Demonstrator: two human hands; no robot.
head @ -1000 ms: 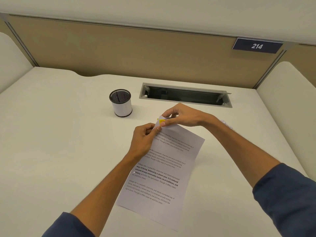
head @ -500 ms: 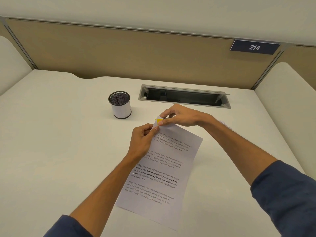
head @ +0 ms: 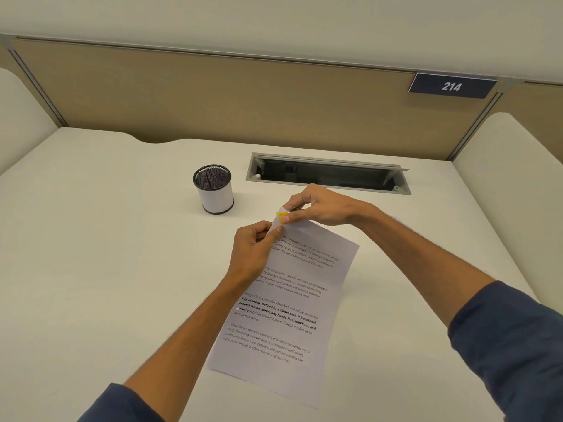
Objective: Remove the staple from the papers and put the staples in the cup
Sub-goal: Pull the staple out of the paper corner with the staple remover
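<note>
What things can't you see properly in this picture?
- The staple: head view, too small, covered by the right hand and left hand pinching the papers' corner.
- Inside the cup: too dark to see its contents.
- The yellow thing: mostly hidden by fingers.

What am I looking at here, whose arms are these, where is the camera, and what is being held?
No machine here: a person wears a camera on the head, looking forward and down at their own arms. On the white desk lie printed papers, and farther back a mesh cup stands beside a cable slot. The left hand pinches the papers' lifted top corner. The right hand pinches that same corner, where something small and yellow shows. The staple itself is too small to see.
</note>
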